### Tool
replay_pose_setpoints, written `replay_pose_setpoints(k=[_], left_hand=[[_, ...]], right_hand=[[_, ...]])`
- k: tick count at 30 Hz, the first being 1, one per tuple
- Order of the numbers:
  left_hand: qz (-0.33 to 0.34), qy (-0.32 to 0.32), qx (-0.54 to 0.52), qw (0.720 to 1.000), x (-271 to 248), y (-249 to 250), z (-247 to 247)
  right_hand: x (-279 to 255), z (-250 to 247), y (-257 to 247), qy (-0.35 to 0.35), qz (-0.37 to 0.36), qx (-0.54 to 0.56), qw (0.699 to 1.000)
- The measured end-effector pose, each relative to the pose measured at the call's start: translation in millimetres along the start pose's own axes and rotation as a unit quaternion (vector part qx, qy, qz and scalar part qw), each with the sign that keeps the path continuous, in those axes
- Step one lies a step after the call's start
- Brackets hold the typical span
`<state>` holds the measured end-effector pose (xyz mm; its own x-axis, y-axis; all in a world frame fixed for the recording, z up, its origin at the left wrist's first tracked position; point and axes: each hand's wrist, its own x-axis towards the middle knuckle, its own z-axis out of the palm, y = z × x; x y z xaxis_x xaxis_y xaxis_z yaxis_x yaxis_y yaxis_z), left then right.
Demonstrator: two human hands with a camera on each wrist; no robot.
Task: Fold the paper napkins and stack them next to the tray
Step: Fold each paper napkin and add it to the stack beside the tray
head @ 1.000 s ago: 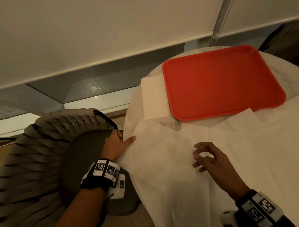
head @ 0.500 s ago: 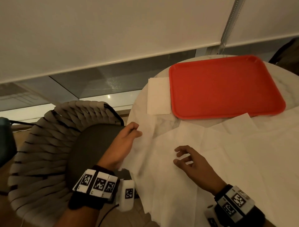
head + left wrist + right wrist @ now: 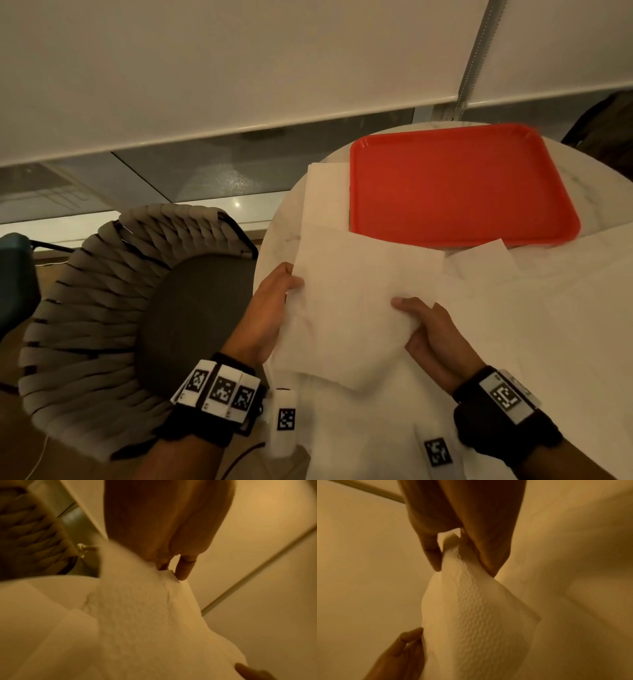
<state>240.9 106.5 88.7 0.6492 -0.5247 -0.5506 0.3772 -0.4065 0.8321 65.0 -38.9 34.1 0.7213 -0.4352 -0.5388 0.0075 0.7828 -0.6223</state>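
Note:
A white paper napkin (image 3: 356, 291) is lifted off the round table, held by both hands. My left hand (image 3: 274, 301) pinches its left edge, seen close in the left wrist view as the napkin (image 3: 145, 615) under my fingers (image 3: 183, 569). My right hand (image 3: 424, 325) pinches its right edge; the right wrist view shows the embossed napkin (image 3: 474, 608) between thumb and fingers (image 3: 433, 555). A folded napkin (image 3: 325, 195) lies flat left of the red tray (image 3: 459, 185). More unfolded napkins (image 3: 548, 308) lie spread over the table on the right.
The marble table (image 3: 284, 233) ends at its left rim close to my left hand. A woven grey chair (image 3: 102, 294) stands left of the table. A white roller blind (image 3: 239, 68) and window ledge lie behind.
Both hands have taken hold of a napkin and lifted it off the table. Before, the left hand was at the table's rim and the right rested on the spread sheets.

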Motion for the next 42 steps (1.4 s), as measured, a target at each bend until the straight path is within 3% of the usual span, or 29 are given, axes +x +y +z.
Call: replay_pose_setpoints(k=[3, 5, 11, 15, 16, 18, 20, 21, 23, 25, 27, 31, 37, 42], left_hand=[[0.057, 0.04, 0.143, 0.987, -0.5, -4.5, 2.8], [0.104, 0.038, 0.189, 0.976, -4.1, -6.7, 6.3], [0.21, -0.051, 0.244, 0.945, -10.1, -12.3, 39.4], [0.199, -0.147, 0.226, 0.942, -2.3, -18.4, 51.7], [0.208, -0.136, 0.208, 0.946, 1.6, -19.3, 49.0], [0.228, -0.044, 0.166, 0.959, 13.7, -18.5, 36.7], [0.184, 0.03, 0.147, 0.971, 31.2, -18.1, 20.8], [0.132, 0.013, 0.143, 0.981, 40.1, -17.2, 13.7], [0.051, -0.086, 0.123, 0.987, 57.7, -17.2, 5.7], [0.059, -0.124, 0.125, 0.983, 75.3, -15.5, 2.3], [0.097, -0.077, 0.135, 0.983, 99.5, -6.8, -0.9], [0.1, -0.006, 0.096, 0.99, 167.4, 24.7, -9.2], [0.117, 0.062, 0.199, 0.971, 259.7, 61.2, 1.2], [0.114, 0.095, 0.3, 0.942, 290.6, 62.1, 9.6]], right_hand=[[4.9, -4.6, 3.9, 0.067, -0.021, -0.176, 0.982], [6.7, -2.4, 6.7, 0.081, -0.023, -0.229, 0.97], [8.1, 25.4, 5.9, 0.015, 0.037, -0.111, 0.993], [16.8, 31.6, 11.1, 0.035, -0.023, -0.163, 0.986], [19.0, 31.2, 11.8, 0.046, -0.044, -0.184, 0.981], [22.7, 31.0, 11.8, 0.059, -0.059, -0.194, 0.977], [26.3, 32.0, 11.1, 0.061, -0.052, -0.191, 0.978], [29.1, 33.5, 10.9, 0.056, -0.048, -0.195, 0.978], [34.5, 38.2, 11.7, 0.045, -0.043, -0.211, 0.975], [40.0, 43.0, 12.6, 0.045, -0.054, -0.249, 0.966], [44.7, 45.3, 10.6, 0.06, -0.075, -0.281, 0.955], [46.2, 33.2, -0.2, 0.128, -0.099, -0.274, 0.948], [29.5, -9.9, -3.0, 0.2, -0.115, -0.233, 0.945], [25.6, -29.2, 6.1, 0.258, -0.097, -0.22, 0.936]])
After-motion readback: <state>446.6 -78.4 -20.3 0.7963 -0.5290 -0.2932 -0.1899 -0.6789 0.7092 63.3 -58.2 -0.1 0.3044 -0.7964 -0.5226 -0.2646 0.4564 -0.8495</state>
